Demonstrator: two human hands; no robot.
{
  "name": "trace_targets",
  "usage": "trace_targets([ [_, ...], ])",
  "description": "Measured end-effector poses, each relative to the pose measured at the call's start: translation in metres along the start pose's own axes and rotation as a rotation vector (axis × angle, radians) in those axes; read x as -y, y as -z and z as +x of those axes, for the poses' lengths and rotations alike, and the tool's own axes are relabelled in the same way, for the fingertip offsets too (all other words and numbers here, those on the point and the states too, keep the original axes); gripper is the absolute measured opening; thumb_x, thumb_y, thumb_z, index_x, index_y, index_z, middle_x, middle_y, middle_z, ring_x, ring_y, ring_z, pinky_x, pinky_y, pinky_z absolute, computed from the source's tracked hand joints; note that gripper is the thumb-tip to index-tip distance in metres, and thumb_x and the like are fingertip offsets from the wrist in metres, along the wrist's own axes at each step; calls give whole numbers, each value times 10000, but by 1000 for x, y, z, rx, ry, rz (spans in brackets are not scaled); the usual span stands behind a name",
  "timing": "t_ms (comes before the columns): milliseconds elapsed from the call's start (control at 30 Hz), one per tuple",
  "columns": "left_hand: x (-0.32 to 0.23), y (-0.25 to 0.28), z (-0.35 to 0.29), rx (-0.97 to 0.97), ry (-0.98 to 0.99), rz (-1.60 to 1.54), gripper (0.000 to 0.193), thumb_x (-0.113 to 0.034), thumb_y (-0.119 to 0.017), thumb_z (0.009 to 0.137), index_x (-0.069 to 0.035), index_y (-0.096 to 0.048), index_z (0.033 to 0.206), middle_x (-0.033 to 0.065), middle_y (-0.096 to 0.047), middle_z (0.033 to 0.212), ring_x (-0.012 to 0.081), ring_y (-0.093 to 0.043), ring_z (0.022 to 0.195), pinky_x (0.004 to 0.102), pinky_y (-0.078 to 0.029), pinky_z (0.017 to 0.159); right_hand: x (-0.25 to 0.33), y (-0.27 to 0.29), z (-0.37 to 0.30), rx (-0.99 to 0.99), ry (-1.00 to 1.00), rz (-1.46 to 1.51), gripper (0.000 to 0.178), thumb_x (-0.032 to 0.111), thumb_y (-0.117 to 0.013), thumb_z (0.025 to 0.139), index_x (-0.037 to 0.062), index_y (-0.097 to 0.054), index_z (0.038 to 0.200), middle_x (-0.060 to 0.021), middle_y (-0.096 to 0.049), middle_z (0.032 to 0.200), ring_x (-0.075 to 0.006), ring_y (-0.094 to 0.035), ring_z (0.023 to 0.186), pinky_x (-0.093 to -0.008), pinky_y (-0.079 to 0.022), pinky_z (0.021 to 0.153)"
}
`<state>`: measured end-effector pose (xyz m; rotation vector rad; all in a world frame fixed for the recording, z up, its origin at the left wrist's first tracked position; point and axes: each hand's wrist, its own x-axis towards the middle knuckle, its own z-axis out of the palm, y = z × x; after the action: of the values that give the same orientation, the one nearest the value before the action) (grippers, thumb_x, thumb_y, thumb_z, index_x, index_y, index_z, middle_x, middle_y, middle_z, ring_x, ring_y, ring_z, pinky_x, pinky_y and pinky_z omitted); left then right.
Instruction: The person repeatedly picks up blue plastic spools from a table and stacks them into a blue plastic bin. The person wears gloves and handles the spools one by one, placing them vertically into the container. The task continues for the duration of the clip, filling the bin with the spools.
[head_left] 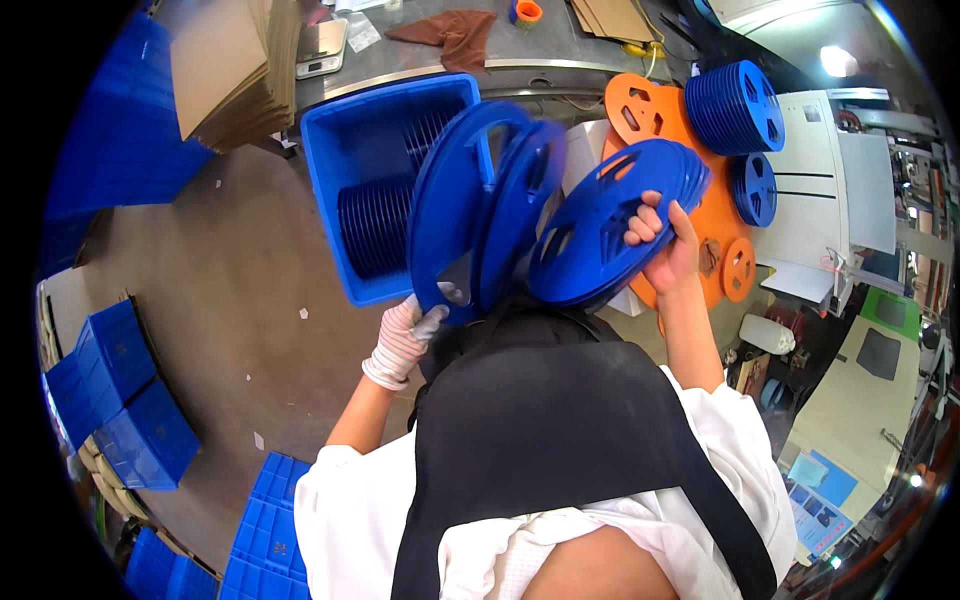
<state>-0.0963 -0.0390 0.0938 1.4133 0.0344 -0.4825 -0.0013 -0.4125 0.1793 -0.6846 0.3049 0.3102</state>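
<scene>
The grey metal tabletop runs along the far side, and before it stands a blue bin holding two rows of blue discs set on edge, their rims running roughly up and down the view. To the right is a large orange surface, bearing a thick stack of blue reels that lies sideways with an end face toward the right. Between bin and orange surface, in front of the black apron, are the reels in hand. The left-hand reels stand steeply on edge, overlapping the bin's right side in view, their apparent long axis climbing from lower left to upper right; their upper parts are blurred. The right-hand reels lean flatter, broad faces tipped up toward the camera, the long axis slanting the same way but less steeply. The left hand, in a pale striped glove, has its fingers gripping the lower rim of its reels; the bare right hand has fingers curled over the middle of its group. At lower right, a blue-and-white sheet carries print too small to read.
</scene>
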Motion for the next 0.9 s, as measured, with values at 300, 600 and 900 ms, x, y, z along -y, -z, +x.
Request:
trace_targets([
  [300,32,-7,41,-145,368,-422,326,-103,-566,955,-20,-512,1265,111,-653,1112,207,-625,1053,362,-539,884,-76,75,64,-308,-238,-306,218,223,-611,887,22,-594,970,-21,-529,685,-142,-494,584,-290,-430,550],
  [600,41,63,13,-320,346,-350,405,-168,-618,939,2,-494,1285,133,-656,1111,259,-654,1030,409,-583,838,-107,100,22,-361,-217,-225,210,192,-594,874,22,-575,997,-40,-521,672,-150,-484,578,-293,-419,543],
  [900,47,112,0,-305,271,-661,464,-192,-734,865,-24,-523,1242,101,-651,1058,287,-660,1019,410,-617,818,-101,101,-14,-491,-115,-144,210,202,-586,858,52,-558,1002,-45,-506,687,-168,-477,616,-326,-418,590],
])
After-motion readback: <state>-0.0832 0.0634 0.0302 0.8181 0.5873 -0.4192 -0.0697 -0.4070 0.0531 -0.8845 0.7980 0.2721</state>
